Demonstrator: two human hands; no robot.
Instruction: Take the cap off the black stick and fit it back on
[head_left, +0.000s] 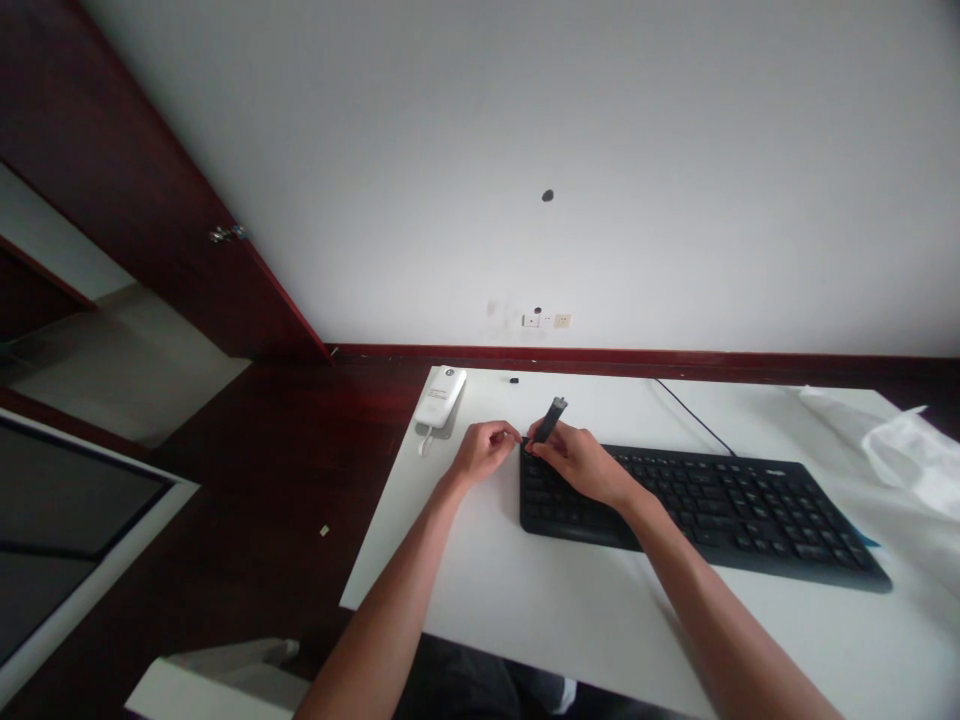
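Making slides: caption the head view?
Right hand grips a dark cylindrical object over a black keyboard, left hand close by.

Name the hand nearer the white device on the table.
Left. The left hand is just right of the white device, not touching it; the right hand is farther right, over the left end of the keyboard.
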